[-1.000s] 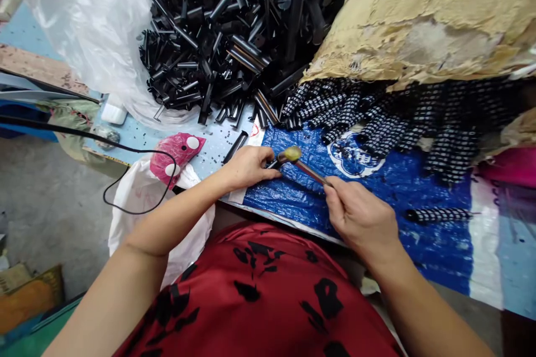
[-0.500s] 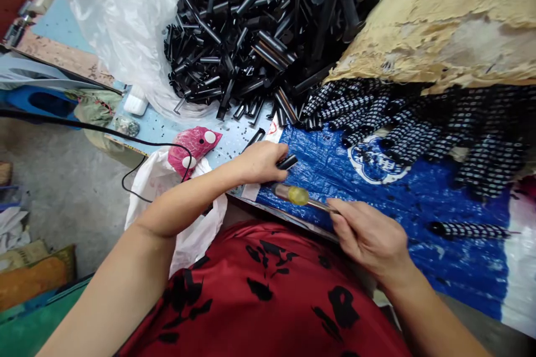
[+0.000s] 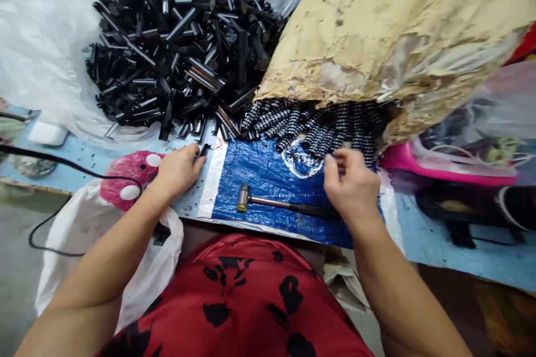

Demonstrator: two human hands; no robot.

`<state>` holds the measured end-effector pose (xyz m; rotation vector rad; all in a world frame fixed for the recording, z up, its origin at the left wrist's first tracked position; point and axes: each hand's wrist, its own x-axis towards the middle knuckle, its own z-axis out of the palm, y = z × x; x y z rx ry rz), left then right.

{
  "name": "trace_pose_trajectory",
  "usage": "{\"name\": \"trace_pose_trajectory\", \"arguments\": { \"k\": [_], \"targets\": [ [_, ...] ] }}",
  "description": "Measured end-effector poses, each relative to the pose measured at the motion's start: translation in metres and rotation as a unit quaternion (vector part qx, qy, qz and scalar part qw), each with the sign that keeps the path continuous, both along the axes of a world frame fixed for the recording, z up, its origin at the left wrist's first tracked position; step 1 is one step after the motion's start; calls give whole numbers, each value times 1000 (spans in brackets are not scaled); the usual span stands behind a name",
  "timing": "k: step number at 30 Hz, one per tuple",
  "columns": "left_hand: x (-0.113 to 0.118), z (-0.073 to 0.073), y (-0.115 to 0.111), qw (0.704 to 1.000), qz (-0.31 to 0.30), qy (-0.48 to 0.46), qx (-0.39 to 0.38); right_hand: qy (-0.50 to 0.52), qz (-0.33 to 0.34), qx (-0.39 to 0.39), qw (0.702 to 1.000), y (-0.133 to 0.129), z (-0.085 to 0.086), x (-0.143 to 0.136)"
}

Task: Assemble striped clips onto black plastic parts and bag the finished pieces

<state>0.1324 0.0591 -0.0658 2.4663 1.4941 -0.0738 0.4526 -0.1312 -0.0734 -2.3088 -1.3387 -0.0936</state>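
My left hand [image 3: 179, 170] is at the left of the blue plastic sheet [image 3: 259, 170], its fingers closed around a short black tube [image 3: 204, 149] whose end shows past the fingertips. My right hand [image 3: 350, 185] hovers over the right part of the sheet, fingers curled in; what they hold, if anything, is hidden. A small hammer [image 3: 268, 201] with a metal head, a yellow face and a black grip lies on the sheet between my hands. Several black-and-white checked rolls [image 3: 293, 128] lie just beyond my right hand.
A big heap of black tubes and clips [image 3: 180, 56] stands at the back beside clear plastic [image 3: 46, 39]. A torn yellowish cover [image 3: 335, 39] hangs over the rolls. A pink fish-shaped pouch [image 3: 129, 175], white bag [image 3: 71, 256] and black cable [image 3: 54, 159] are left; a pink basket [image 3: 452, 170] is right.
My view has swung right. The hammer has left my right hand and lies on the sheet. My left hand has shifted back to a tube on the table; the lone checked roll is out of sight.
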Motion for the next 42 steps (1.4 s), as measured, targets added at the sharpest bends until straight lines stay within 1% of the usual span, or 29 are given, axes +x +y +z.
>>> {"name": "trace_pose_trajectory", "arguments": {
  "k": [1, 2, 4, 6, 7, 8, 9, 11, 12, 13, 14, 16, 17, 18, 19, 21, 23, 25, 26, 27, 28, 29, 30, 32, 35, 37, 39, 42],
  "targets": [
    [3, -4, 2, 1000, 2, -2, -5, 2, -42, -34, 999, 7, 3, 10],
    [3, -6, 3, 1000, 9, -13, -9, 4, -66, -75, 995, 15, 5, 19],
    [-1, -6, 3, 998, 33, -61, -11, 3, -80, -153, 985, 28, 7, 28],
    [-4, -4, 0, 985, 73, -154, -27, -6, -82, -204, 976, 37, 7, 31],
    [-5, -3, -3, 969, 99, -220, -55, -11, -82, -216, 973, 38, 6, 32],
    [-4, -2, -6, 943, 125, -293, -95, -15, -81, -220, 972, 37, 5, 33],
    [-2, -1, -10, 907, 151, -365, -144, -16, -79, -218, 973, 33, 4, 35],
    [4, 0, -17, 824, 194, -476, -240, -11, -71, -190, 979, 22, 3, 40],
    [8, 1, -21, 790, 208, -507, -276, -5, -62, -160, 985, 14, 2, 43],
    [13, 3, -24, 766, 216, -524, -303, 2, -50, -117, 992, 6, 0, 45],
    [17, 4, -27, 751, 218, -533, -324, 10, -34, -65, 997, -3, -1, 47],
    [26, 7, -34, 735, 207, -539, -356, 52, -18, 53, 997, -18, -3, 46],
    [31, 9, -37, 731, 197, -539, -369, 101, -23, 109, 989, -22, -4, 43],
    [36, 10, -41, 727, 184, -540, -381, 171, -35, 157, 972, -25, -5, 39],
    [41, 11, -45, 724, 171, -542, -392, 256, -48, 196, 946, -24, -5, 32],
    [52, 12, -56, 715, 147, -542, -416, 419, -68, 261, 867, -15, -3, 16],
    [62, 12, -69, 707, 127, -535, -444, 542, -76, 304, 780, -1, 3, -3],
    [67, 10, -82, 703, 115, -524, -468, 655, -84, 301, 688, 11, 12, -23],
    [69, 9, -88, 702, 114, -519, -473, 708, -85, 279, 644, 14, 16, -33],
    [69, 8, -93, 702, 115, -517, -476, 752, -84, 245, 606, 15, 19, -43],
    [68, 7, -97, 702, 121, -517, -475, 785, -81, 207, 579, 14, 21, -52],
    [67, 6, -100, 702, 127, -517, -473, 805, -75, 173, 563, 12, 22, -60],
    [66, 6, -102, 701, 133, -517, -472, 815, -66, 147, 556, 9, 22, -67],
    [66, 5, -104, 702, 141, -513, -473, 820, -47, 125, 557, 4, 20, -76],
    [70, 8, -106, 714, 133, -502, -469, 810, -29, 146, 567, -1, 18, -83],
    [76, 10, -108, 733, 111, -498, -450, 803, -22, 157, 575, -1, 18, -86],
    [83, 13, -113, 758, 78, -504, -407, 790, -25, 179, 585, 0, 19, -88],
    [97, 13, -119, 782, 17, -524, -338, 752, -42, 226, 618, 5, 18, -95]
  ]
}}
